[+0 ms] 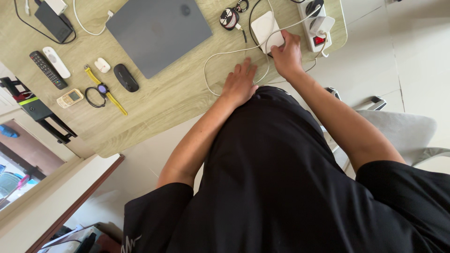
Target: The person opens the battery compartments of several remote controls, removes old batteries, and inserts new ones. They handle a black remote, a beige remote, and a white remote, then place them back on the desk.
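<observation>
Screens: one small screen seen, on the cream handheld device (70,98) lying on the wooden surface (154,100) at about 9 o'clock in the view. The screen is a pale grey-green rectangle set in one end of the body, with small buttons beside it.

Closed grey laptop (159,30) at 11 o'clock shows its lid only; the display is hidden.

Packages, labels, signs: none made out, though the view is too coarse to rule out small stickers.
</observation>
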